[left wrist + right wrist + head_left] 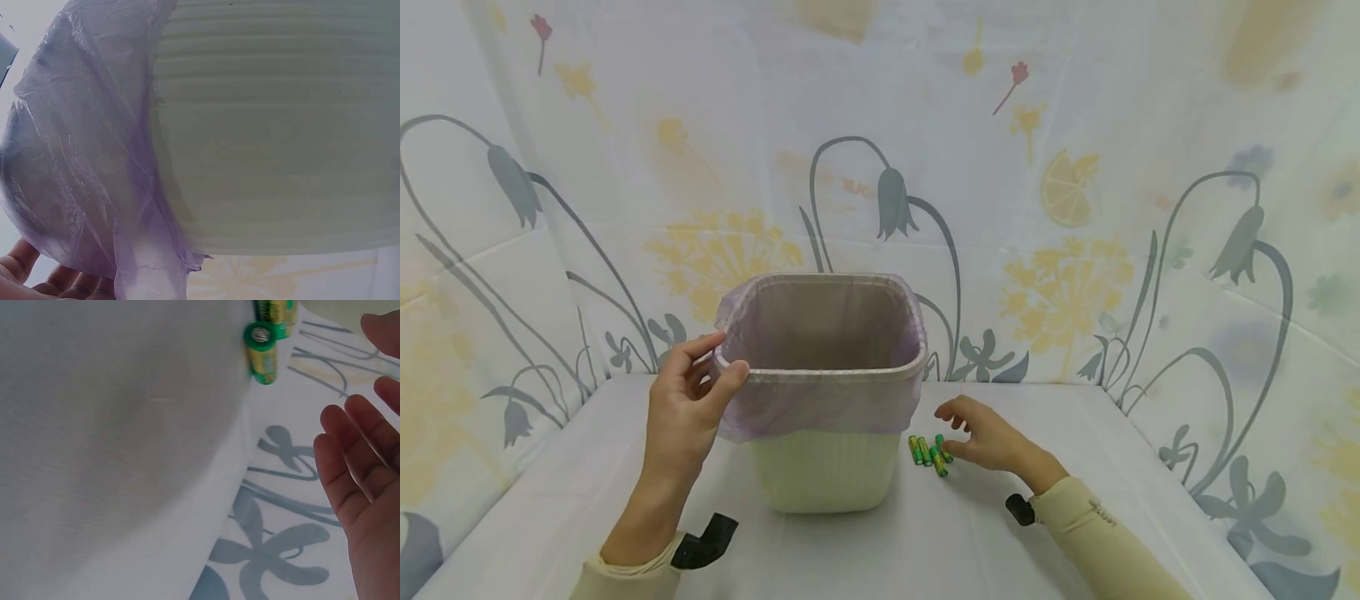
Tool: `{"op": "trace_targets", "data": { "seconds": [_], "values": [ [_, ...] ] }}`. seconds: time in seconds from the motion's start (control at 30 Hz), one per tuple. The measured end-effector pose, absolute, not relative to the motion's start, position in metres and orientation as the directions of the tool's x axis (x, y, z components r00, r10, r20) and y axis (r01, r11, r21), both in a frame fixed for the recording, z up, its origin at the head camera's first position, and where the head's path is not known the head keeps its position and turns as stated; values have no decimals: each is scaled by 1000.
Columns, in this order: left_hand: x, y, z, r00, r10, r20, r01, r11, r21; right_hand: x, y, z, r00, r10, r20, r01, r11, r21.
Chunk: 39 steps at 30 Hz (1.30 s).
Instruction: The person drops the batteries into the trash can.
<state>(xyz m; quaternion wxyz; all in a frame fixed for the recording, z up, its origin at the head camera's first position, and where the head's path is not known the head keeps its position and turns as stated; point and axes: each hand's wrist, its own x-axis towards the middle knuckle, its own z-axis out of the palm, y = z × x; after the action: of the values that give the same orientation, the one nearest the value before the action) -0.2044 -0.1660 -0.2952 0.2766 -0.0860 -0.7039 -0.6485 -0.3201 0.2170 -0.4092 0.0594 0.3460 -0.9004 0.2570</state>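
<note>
A pale green trash bin point(823, 475) stands upright on the table, its top lined with a thin purple plastic bag point(820, 408) folded over the rim. My left hand point(692, 396) holds the rim's near left corner, thumb in front and fingers along the side. In the left wrist view, its fingertips point(62, 281) lie by the bag's edge. Several green and yellow batteries point(927, 451) sit on the table right of the bin. Just beside and above them is my right hand point(988, 435), fingers loosely bent, nothing in it. One battery point(262, 356) shows clearly in the right wrist view.
A white cloth covers the table point(962, 542). Behind and at both sides hangs a white curtain point(737, 125) printed with flowers. Black straps point(703, 542) sit on both wrists, over light sleeves. The bin's floor is hidden from the head view.
</note>
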Motion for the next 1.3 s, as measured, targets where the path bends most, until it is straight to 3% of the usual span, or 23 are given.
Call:
{"op": "trace_targets", "data": {
  "seconds": [0.27, 0.47, 0.93, 1.3],
  "values": [
    [-205, -166, -295, -832, -241, 500, 476, 151, 866, -322, 219, -420, -799, -577, 167, -581, 672, -459],
    [-206, -166, -294, -829, -245, 502, 479, 151, 865, -324, 219, -421, -796, -593, 118, -573, 676, -463],
    [-206, -166, -294, -829, -241, 505, 486, 137, 863, -330, 218, -425, -754, -647, 116, -628, 657, -418],
    [-206, -166, -295, -833, -237, 500, 482, 134, 866, -331, 217, -426, -769, -631, 103, -614, 683, -395]
  ]
}}
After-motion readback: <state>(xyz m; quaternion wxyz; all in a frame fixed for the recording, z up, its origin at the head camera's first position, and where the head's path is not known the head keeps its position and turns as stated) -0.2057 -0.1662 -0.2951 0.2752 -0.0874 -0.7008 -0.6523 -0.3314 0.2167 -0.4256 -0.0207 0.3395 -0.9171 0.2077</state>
